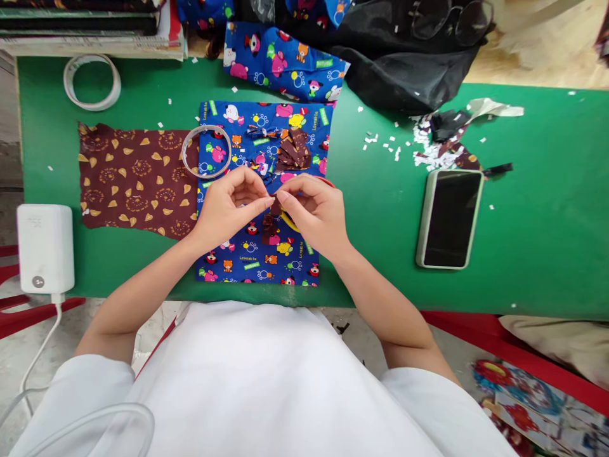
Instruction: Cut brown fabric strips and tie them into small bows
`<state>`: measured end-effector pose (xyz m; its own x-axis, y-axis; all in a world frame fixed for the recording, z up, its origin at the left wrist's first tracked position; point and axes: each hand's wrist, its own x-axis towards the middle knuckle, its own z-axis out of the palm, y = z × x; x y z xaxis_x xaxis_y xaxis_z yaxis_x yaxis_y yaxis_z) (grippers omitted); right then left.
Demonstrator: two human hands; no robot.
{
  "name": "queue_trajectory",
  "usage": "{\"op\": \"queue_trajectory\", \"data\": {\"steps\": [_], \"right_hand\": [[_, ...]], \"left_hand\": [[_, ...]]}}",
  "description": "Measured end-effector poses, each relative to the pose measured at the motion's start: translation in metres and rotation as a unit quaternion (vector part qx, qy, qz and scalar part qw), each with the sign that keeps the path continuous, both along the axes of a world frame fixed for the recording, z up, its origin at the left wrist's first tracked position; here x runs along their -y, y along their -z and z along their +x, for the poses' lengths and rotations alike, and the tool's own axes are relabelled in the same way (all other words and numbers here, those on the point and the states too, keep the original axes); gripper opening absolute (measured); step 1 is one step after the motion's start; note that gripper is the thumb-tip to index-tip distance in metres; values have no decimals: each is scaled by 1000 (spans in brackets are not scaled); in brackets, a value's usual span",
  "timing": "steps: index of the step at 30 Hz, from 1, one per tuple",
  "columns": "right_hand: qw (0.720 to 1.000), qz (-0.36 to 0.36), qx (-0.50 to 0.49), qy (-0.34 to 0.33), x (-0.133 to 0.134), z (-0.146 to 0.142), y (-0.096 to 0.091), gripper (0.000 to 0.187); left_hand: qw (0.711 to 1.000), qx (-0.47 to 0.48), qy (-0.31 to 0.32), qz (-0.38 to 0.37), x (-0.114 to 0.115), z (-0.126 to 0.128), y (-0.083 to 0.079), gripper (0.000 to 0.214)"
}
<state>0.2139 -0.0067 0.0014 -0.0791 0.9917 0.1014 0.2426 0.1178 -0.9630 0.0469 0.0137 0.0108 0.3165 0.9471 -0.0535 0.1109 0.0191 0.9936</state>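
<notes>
My left hand point(231, 206) and my right hand point(318, 212) meet over a blue cartoon-print cloth point(247, 251) lying on the green table point(371, 222). Both hands have their fingers curled, and the fingertips pinch a small thin piece between them that is too small to name. A small dark brown fabric piece point(269, 223) lies just below the fingertips. Something yellow and red point(287, 220) shows under my right palm. A pile of folded brown fabric bits point(292, 151) sits on the blue cloth beyond my hands, beside a roll of tape point(206, 151).
A brown patterned cloth point(136, 181) lies to the left, with a white tape ring point(92, 81) beyond it. A phone point(450, 217) rests face up on the right, near paper scraps point(438, 149). A white charger point(45, 246) sits at the left edge. A black bag point(404, 63) lies behind.
</notes>
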Motion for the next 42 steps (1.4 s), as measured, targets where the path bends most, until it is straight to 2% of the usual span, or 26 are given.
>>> {"op": "queue_trajectory", "data": {"steps": [12,21,29,34,42], "right_hand": [[998,27,52,1,1,0,2,15],[990,92,108,1,0,0,5,12],[981,136,140,-1,0,0,6,10],[979,135,150,-2,0,0,7,12],[971,180,159,-5,-1,0,8,14]], "left_hand": [[991,-87,-19,97,3,-1,1,12],[980,-125,-35,152,5,0,0,7],[973,-149,-45,169,5,0,-1,8],[973,-147,-44,175,5,1,-1,9],[972,-170,-46,153,6,0,-4,7]]}}
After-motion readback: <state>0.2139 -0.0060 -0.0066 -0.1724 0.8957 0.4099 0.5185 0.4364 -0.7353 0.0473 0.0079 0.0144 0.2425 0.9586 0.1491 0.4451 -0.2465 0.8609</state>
